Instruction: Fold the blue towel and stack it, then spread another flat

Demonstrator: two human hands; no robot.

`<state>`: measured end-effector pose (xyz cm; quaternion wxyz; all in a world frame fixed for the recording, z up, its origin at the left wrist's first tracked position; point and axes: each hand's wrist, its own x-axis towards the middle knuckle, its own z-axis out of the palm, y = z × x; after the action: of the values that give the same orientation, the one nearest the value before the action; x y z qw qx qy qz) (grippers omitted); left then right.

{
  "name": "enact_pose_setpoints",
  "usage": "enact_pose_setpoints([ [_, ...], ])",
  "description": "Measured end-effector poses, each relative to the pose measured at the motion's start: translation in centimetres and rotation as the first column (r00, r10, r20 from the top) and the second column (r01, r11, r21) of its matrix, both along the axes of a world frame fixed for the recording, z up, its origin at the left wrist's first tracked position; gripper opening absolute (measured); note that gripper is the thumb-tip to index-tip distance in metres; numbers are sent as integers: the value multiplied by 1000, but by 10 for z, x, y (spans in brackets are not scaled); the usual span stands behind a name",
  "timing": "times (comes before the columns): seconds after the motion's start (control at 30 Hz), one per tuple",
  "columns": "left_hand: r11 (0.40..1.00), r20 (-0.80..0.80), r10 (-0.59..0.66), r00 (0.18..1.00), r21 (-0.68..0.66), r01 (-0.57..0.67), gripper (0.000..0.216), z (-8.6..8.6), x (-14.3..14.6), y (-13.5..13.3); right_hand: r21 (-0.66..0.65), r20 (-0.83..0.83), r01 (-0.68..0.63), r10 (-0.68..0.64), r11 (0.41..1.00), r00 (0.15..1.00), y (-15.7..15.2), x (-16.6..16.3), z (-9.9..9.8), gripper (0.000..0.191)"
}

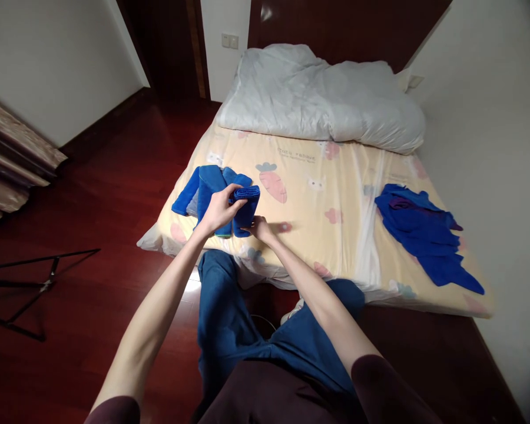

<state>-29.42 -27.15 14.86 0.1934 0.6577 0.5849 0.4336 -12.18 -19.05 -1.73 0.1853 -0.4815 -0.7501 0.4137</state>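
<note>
Between my two hands is a blue towel (247, 211), rolled or folded into a compact bundle whose coiled end faces up. My left hand (223, 207) grips its upper end, thumb and fingers pinched around it. Lower down, my right hand (259, 228) closes on the bundle's bottom right side; some of its fingers are hidden behind the cloth. Right behind and to the left lie more folded blue towels (209, 182) on the bed, partly covered by my left hand. A greyish, shiny patch shows among them.
The bed (304, 200) has a yellow sheet with carrot prints. A loose heap of blue cloths (424, 232) lies at its right side. A bunched white quilt (318, 97) fills the head end. Black stand legs (44, 285) are on the floor at left, near a curtain (13, 159).
</note>
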Motion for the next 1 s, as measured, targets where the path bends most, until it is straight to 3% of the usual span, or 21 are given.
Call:
enact_pose_setpoints([
  [0.3, 1000, 36, 1, 999, -24, 0, 40, -16, -1, 4, -12, 71, 53, -52, 999, 996, -2, -4, -9, 31],
  [0.5, 999, 42, 8, 999, -40, -6, 40, -24, -1, 8, -63, 14, 75, -74, 995, 997, -5, -4, -15, 35],
  [0.9, 996, 81, 44, 996, -86, -36, 40, -35, 2, 16, -117, 39, 50, -46, 992, 998, 0, -2, -22, 31],
  [1.0, 998, 140, 36, 989, -54, -29, 61, -36, 1, 17, -87, -32, 9, -12, 996, 999, 0, 0, -17, 48],
])
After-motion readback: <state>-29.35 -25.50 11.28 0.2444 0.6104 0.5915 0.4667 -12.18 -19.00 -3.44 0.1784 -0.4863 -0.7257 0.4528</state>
